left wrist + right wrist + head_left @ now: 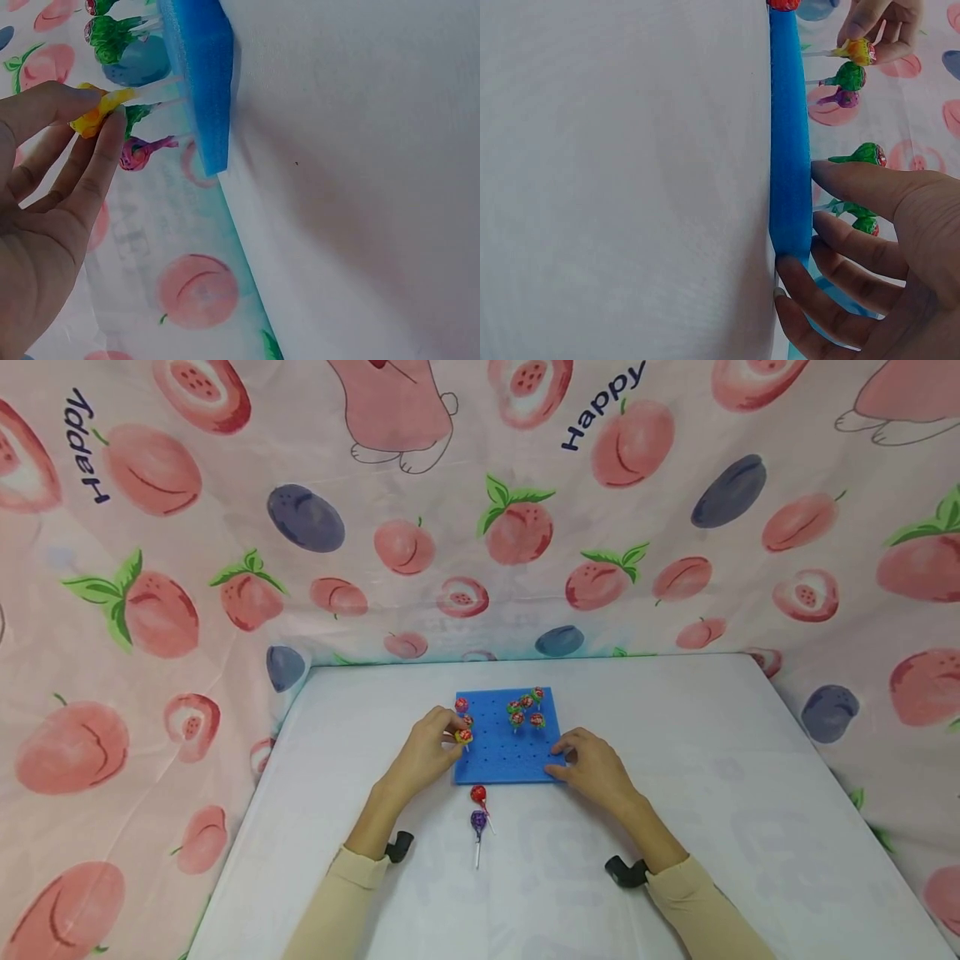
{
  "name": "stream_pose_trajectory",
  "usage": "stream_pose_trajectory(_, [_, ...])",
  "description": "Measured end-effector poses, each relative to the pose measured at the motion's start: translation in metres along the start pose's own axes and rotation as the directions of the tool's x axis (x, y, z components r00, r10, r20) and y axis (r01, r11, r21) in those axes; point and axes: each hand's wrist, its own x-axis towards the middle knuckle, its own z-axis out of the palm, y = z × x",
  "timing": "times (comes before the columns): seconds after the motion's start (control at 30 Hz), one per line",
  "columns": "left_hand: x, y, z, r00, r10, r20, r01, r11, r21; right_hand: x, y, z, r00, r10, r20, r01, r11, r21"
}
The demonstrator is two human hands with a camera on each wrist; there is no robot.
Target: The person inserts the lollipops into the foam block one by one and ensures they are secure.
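Observation:
My left hand pinches a yellow-wrapped lollipop between thumb and fingers, above the left edge of a blue pegboard with small holes. The lollipop's stick points down to the board; whether its tip sits in a hole is hard to tell. Behind it on the same side stand a green lollipop and a purple-pink lollipop. At the board's right edge my right hand rests thumb and fingertips on the surface and side, with no lollipop in it. Several green-wrapped lollipops stand upright at the back right.
In front of the board, a red lollipop and a purple lollipop lie on the white table. Fruit-printed cloth rises behind and beside the table. Each wrist carries a black camera mount.

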Motion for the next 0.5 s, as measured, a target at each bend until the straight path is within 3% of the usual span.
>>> stream_pose_trajectory(0.5, [-0.0017, 0.0001, 0.0023, 1.0, -0.013, 0.018, 0.013, 1.0, 0.002, 0.0001, -0.0009, 0.0003, 1.0, -0.007, -0.009, 0.007, 1.0, -0.01])
